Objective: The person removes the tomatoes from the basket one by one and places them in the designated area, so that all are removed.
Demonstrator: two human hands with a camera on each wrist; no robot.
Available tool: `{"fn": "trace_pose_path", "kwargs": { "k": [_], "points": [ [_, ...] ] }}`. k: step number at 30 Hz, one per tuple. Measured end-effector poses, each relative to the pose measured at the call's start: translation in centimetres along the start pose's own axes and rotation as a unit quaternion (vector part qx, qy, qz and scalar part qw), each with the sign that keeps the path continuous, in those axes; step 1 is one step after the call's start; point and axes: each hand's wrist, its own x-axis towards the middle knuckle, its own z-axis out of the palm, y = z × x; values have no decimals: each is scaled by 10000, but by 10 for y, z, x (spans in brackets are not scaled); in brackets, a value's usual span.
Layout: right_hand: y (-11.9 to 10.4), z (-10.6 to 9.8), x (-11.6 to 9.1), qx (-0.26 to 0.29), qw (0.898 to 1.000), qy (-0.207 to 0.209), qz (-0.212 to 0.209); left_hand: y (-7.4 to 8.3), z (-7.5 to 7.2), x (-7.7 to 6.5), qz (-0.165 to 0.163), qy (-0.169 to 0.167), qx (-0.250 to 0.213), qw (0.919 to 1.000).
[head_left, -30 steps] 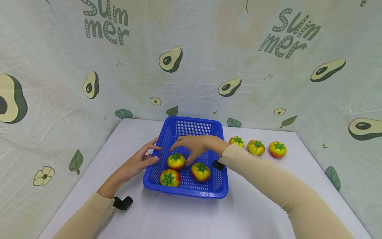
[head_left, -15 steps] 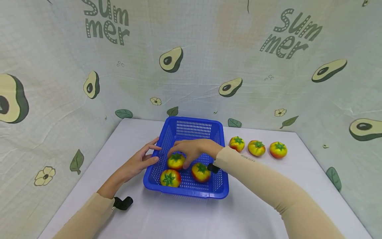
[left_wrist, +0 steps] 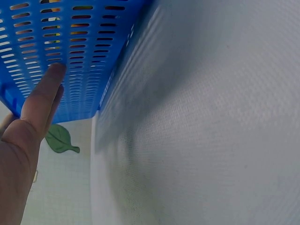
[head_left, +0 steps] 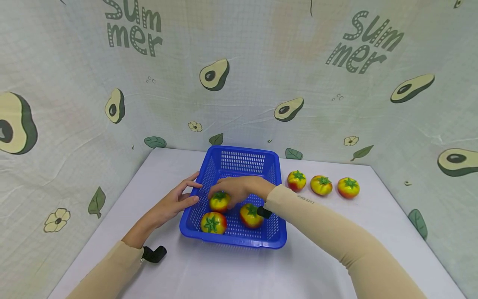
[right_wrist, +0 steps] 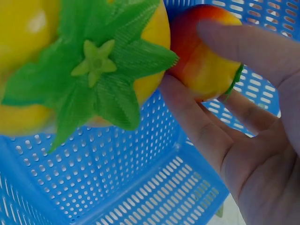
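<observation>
In the head view my right hand [head_left: 236,189] reaches into a blue plastic basket [head_left: 233,242]. Its thumb and fingers grip a yellow-red tomato with a green leafy top [head_left: 219,202]; the right wrist view shows that same tomato [right_wrist: 206,61] between thumb and fingers. A second tomato [head_left: 213,223] lies in the near left corner, and a third [head_left: 251,216] lies under my right wrist. My left hand [head_left: 174,204] rests at the basket's left side with relaxed fingers. In the left wrist view its thumb [left_wrist: 42,101] touches the slotted wall.
Three more tomatoes stand in a row on the white table [head_left: 317,249], right of the basket: a left one [head_left: 296,181], a middle one [head_left: 321,185] and a right one [head_left: 348,187]. A printed cloth [head_left: 246,74] hangs behind and along both sides.
My right hand has come down and left inside the basket, and its fingers have closed round the tomato. The left hand and basket have stayed put.
</observation>
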Motion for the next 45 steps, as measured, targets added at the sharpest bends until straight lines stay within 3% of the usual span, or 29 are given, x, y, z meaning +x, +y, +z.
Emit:
{"fn": "trace_pose_path", "kwargs": {
  "k": [26, 45],
  "points": [
    [0, 1, -8, 2, 10000, 26, 49, 4, -1, 0, 22, -60, 47, 10000],
    [14, -46, -86, 282, 9970, 714, 136, 2, 1, -3, -43, 13, 110, 9999]
  ]
}}
